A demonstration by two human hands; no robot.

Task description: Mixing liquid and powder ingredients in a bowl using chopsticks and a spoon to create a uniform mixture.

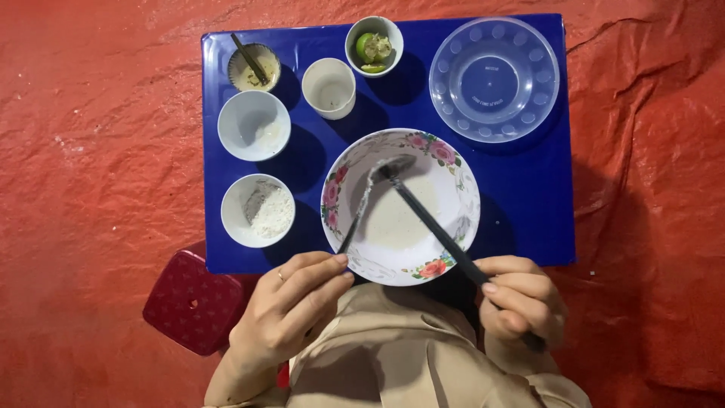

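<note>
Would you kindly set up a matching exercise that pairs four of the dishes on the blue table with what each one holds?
Things:
1. floral bowl
2. clear plastic bowl
3. small white cup at the far edge
4. near-left white bowl

Contents:
a. squeezed lime halves
b. white powder
c. nothing
d. pale batter and the tips of two utensils

Pairs: 1-d, 2-c, 3-a, 4-b
</note>
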